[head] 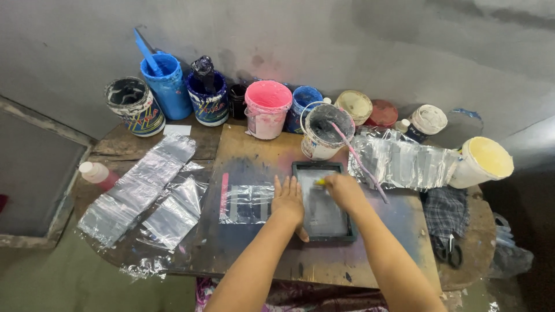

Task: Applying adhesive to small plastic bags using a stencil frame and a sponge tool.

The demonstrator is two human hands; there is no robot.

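Fingers (pixel 285 188) of left hand (pixel 288 202) spread flat, holding nothing, pinning small dark screen frame (pixel 322 200) mid-surface; right hand (pixel 344 192) curled on yellow tool (pixel 319 182) at frame's 12 o'clock. Printed clear bag (pixel 247 203) at 9 o'clock; more bags (pixel 136 188) unprinted.

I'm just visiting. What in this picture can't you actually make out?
All in the head view:
- What the right hand grips: only a yellowish tip shows, fingers cover the rest.
- The framed screen under the left hand: its pattern is blurred grey.
- Contents of the small dark pot: too dark.
- Scissors by the checked cloth: lost in shadow.
- Both arms: cut by the bottom edge.
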